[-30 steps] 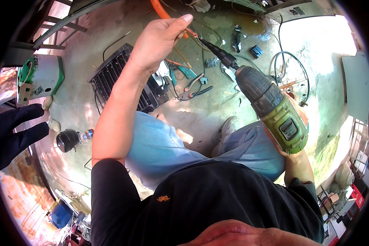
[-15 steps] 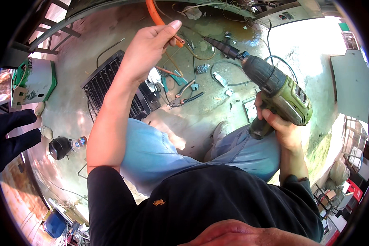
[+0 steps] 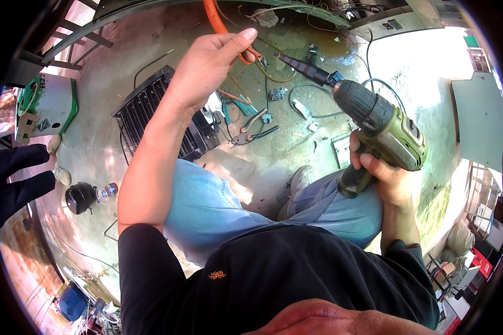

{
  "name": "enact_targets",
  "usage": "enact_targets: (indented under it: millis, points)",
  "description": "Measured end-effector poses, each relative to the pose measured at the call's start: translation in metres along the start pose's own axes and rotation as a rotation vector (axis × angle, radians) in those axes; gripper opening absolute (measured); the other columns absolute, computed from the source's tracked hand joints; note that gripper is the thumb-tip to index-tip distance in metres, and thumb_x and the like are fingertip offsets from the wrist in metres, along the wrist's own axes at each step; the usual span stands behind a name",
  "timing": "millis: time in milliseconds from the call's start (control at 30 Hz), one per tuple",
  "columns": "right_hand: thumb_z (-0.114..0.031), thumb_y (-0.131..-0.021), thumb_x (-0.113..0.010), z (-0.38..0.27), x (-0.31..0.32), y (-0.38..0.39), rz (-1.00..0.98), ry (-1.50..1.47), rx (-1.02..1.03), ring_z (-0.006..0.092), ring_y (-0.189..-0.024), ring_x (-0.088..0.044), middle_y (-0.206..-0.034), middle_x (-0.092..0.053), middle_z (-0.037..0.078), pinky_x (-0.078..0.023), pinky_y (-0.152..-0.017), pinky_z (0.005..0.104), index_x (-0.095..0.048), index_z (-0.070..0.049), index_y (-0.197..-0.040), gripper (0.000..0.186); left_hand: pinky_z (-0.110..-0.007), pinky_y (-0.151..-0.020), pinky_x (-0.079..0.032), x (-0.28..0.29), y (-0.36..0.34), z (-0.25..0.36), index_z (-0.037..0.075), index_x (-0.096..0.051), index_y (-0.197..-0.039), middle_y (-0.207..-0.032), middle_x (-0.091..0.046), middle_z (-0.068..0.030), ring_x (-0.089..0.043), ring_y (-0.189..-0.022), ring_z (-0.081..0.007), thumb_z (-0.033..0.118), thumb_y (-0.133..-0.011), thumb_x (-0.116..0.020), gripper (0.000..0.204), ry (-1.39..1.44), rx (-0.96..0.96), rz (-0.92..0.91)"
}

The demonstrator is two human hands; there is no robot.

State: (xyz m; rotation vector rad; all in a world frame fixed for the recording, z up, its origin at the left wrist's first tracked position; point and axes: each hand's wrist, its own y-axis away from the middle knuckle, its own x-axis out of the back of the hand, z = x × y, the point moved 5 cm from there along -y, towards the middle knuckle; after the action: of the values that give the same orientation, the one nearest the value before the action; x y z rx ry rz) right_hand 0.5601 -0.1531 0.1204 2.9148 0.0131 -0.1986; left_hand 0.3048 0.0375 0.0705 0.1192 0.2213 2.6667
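Note:
My left hand (image 3: 212, 67) is raised at the upper middle, closed on a thin copper pipe (image 3: 254, 54) beside a thick orange hose (image 3: 217, 19). My right hand (image 3: 385, 178) grips the handle of a green and black cordless drill (image 3: 391, 139), tilted up and to the left. Its long dark tapered bit attachment (image 3: 304, 68) points toward the copper pipe's end, a small gap away from it.
A black finned grille (image 3: 153, 111), pliers (image 3: 246, 134), coiled hoses (image 3: 313, 116) and scraps lie on the concrete floor (image 3: 274, 153). A white-green box (image 3: 58, 106) and black round object (image 3: 79, 198) sit left, near another person's dark-trousered legs (image 3: 22, 181). Grey panel (image 3: 475, 117) stands right.
Since a second ago the drill has shifted right and turned, exposing my right hand on its handle; its tip has drawn away from the pipe. My left hand moved slightly left and down.

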Motion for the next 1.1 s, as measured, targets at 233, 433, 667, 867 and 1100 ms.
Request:
enact_targets:
  millis: [233, 433, 667, 867, 1100]
  points:
    - [-0.009, -0.088, -0.073, 0.000, 0.000, 0.001, 0.013, 0.005, 0.003, 0.0158, -0.082, -0.060, -0.105, -0.067, 0.010, -0.050, -0.073, 0.0301, -0.058, -0.001, -0.128, 0.043, -0.030, -0.097, -0.041, -0.004, 0.001, 0.002, 0.001, -0.068, -0.078, -0.087, -0.070, -0.0066, -0.060, -0.091, -0.0122, 0.045, -0.102, -0.061, 0.050, 0.017, -0.008, -0.003]
    - [-0.009, -0.088, -0.073, 0.000, 0.000, 0.001, 0.003, 0.003, -0.010, 0.0155, -0.083, -0.059, -0.104, -0.067, 0.009, -0.050, -0.073, 0.0300, -0.058, -0.001, -0.127, 0.042, -0.024, -0.048, -0.014, -0.006, 0.000, 0.001, 0.006, -0.064, -0.081, -0.059, -0.030, 0.0131, -0.018, -0.052, -0.0009, 0.046, -0.102, -0.061, 0.045, -0.019, -0.037, -0.005]
    - [-0.005, -0.087, -0.069, -0.002, -0.002, 0.001, -0.025, 0.061, -0.036, 0.0135, -0.084, -0.058, -0.104, -0.067, 0.007, -0.049, -0.074, 0.0289, -0.060, -0.002, -0.124, 0.037, -0.026, -0.073, -0.035, -0.003, -0.002, -0.006, 0.004, -0.066, -0.077, -0.075, -0.059, 0.0017, -0.043, -0.073, -0.0074, 0.048, -0.100, -0.062, 0.050, -0.031, 0.082, 0.011]
    - [-0.015, -0.084, -0.074, 0.000, -0.005, 0.003, 0.025, 0.162, -0.087, 0.0147, -0.078, -0.057, -0.100, -0.064, 0.008, -0.046, -0.071, 0.0290, -0.057, -0.002, -0.129, 0.050, -0.027, -0.064, -0.031, -0.005, -0.003, -0.004, 0.004, -0.065, -0.075, -0.066, -0.045, 0.0059, -0.037, -0.067, -0.0064, 0.049, -0.100, -0.063, 0.051, -0.033, -0.009, 0.027]
    - [0.001, -0.085, -0.065, -0.005, -0.006, 0.001, 0.002, 0.162, -0.093, 0.0111, -0.087, -0.059, -0.104, -0.067, 0.003, -0.049, -0.077, 0.0276, -0.064, -0.004, -0.118, 0.034, -0.024, -0.049, -0.017, -0.009, -0.006, -0.010, 0.006, -0.062, -0.078, -0.058, -0.033, 0.0114, -0.022, -0.052, -0.0013, 0.049, -0.100, -0.064, 0.048, -0.090, -0.019, 0.046]
